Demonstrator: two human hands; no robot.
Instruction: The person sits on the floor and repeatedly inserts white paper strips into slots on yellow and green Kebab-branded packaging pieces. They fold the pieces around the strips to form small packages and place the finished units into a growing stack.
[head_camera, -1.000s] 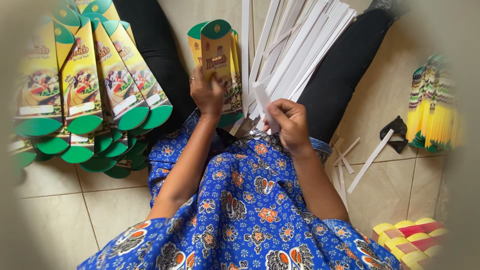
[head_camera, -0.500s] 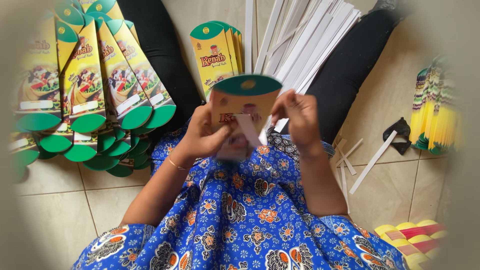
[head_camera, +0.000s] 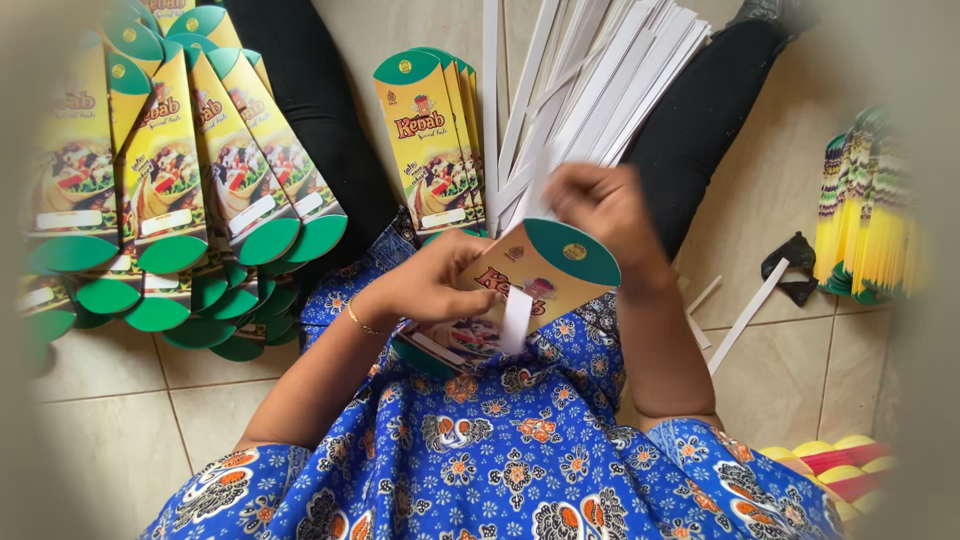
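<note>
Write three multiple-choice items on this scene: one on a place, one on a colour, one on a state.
1. Where does the small stack of flat packages lie?
A. on the floor between the legs
B. on a table
C. in a basket

2. What colour is the rounded end of the held package?
A. red
B. green
C. white

3. How is that package held?
A. by no hand
B. by the right hand alone
C. by both hands

Answers: 1 A, it lies on tiles beside the white strips. 2 B, the flap is green. 3 C, left hand and right hand both grip it.
</note>
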